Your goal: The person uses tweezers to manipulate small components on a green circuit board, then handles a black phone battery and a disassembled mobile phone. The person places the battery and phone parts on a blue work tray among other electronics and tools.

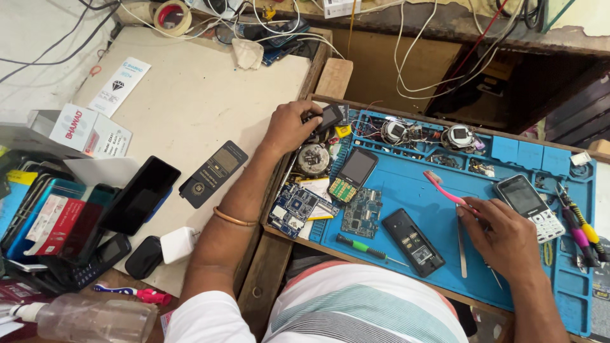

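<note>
My left hand point(289, 127) reaches to the far left corner of the blue repair mat point(406, 190) and grips a small black part point(329, 116) there. My right hand point(502, 235) rests on the mat and holds a pink toothbrush point(441, 187) by its handle, bristles pointing away. Between the hands lie an opened keypad phone point(352, 174), a bare circuit board point(361, 213) and a black phone back shell point(413, 241). A metal tweezer point(461, 244) lies just left of my right hand.
A green-handled screwdriver point(362, 246) lies at the mat's near edge. A white keypad phone point(530, 206) and several tools point(581, 232) sit at the right. Phones point(140, 194), a white charger point(178, 244) and boxes crowd the left board. Cables hang at the back.
</note>
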